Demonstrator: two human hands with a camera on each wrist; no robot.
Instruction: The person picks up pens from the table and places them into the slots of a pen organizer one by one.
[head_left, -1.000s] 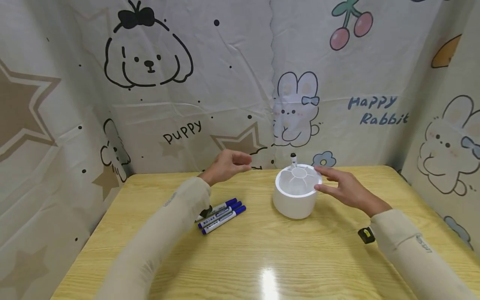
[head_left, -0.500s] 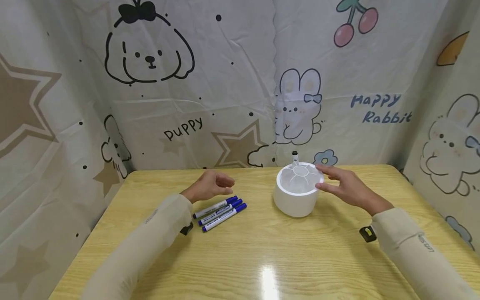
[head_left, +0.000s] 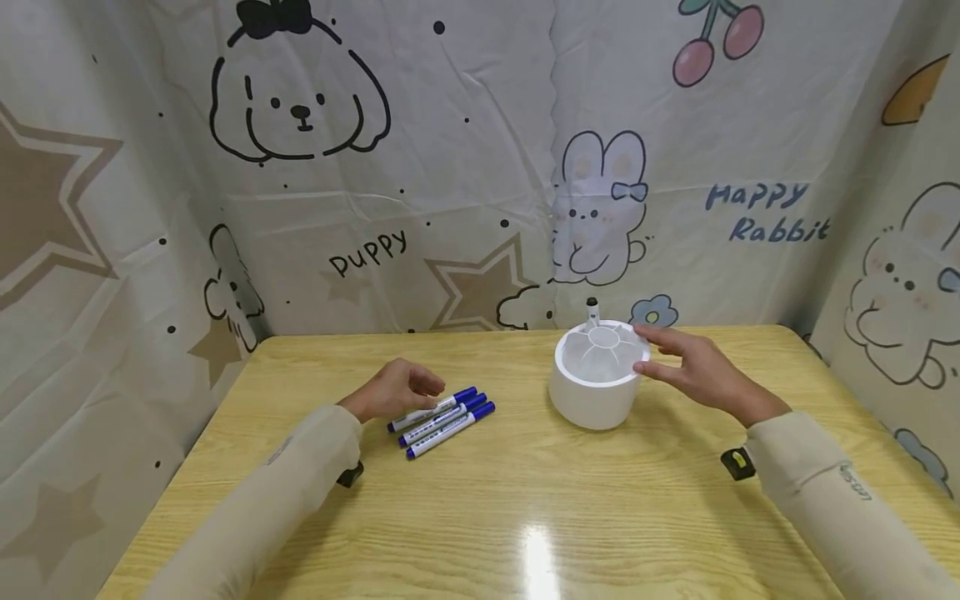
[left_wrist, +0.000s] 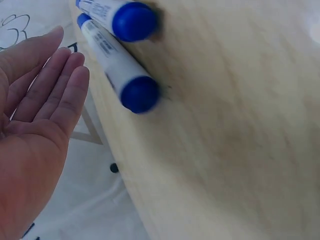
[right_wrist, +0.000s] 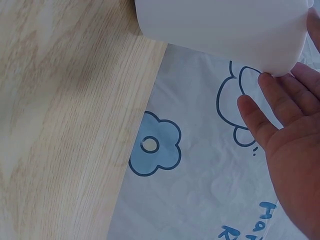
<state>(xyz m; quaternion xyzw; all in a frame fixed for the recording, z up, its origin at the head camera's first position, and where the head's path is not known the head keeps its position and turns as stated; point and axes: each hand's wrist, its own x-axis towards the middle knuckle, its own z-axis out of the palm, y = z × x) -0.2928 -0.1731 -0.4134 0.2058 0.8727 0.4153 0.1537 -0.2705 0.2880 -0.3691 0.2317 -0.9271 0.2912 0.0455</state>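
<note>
1. Three blue-capped markers (head_left: 438,423) lie close together in a slanted row on the wood counter (head_left: 517,492), left of the white pot (head_left: 596,407)
2. L grip (head_left: 397,390) is just by the far marker (head_left: 450,402), w/ fingers a bit bent & a small gap b/w thumb and fingers; it's holding nothing, and I can't tell if a fingertip touches the marker
3. R grip (head_left: 697,372) is wide, w/ thumb & pointer finger on the right side of the pot's rim; it touches the pot but doesn't wrap round it
4. The pot stands upright on the counter, w/ a divider (head_left: 603,337) that splits the inside into slots
5. One marker w/ a dark end (head_left: 592,312) sticks up at the back of the pot; can't tell which slot it's in
6. Step now, I think: L grip reaches for a marker while R grip steadies the pot
7. To do it well, L grip should come down soft & pinch just one marker round its middle, thumb on one side, fingers on the other
8. Pls go slow, b/c the markers are round & prob roll if bumped, and the next one is v close
9. Best to lift straight up, so the other two stay put
10. R grip needs only a light touch, I'd say; a hard push might slide or tip the pot
</note>
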